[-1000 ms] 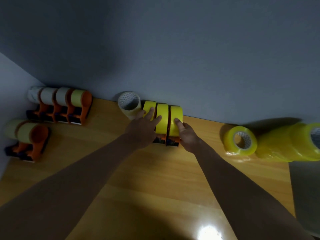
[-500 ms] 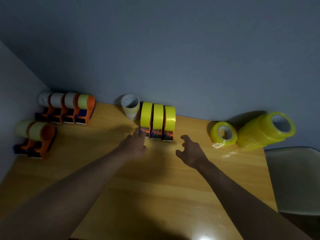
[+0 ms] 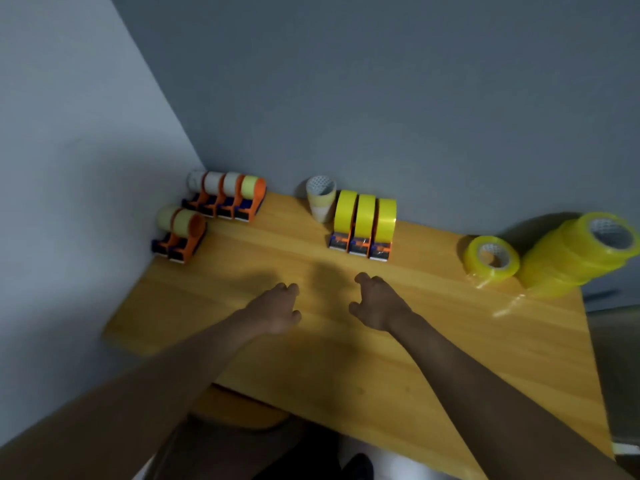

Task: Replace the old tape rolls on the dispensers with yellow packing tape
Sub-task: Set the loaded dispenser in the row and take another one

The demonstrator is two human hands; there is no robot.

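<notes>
Head view: three dispensers (image 3: pixel 360 242) loaded with yellow packing tape (image 3: pixel 365 213) stand side by side at the back of the wooden table (image 3: pixel 346 358), against the wall; their front labels are too blurred to read. Nearer than those dispensers, both hands hover over the table holding nothing: the left hand (image 3: pixel 275 311) and the right hand (image 3: pixel 379 304) have loosely curled fingers. Just left of the dispensers stands a stack of old rolls (image 3: pixel 321 199). Far left of them sit four dispensers (image 3: pixel 227 199) and two more (image 3: pixel 180 233) with pale tape. Right of them lie a single yellow roll (image 3: pixel 491 259) and a wrapped stack of yellow rolls (image 3: pixel 578 252).
</notes>
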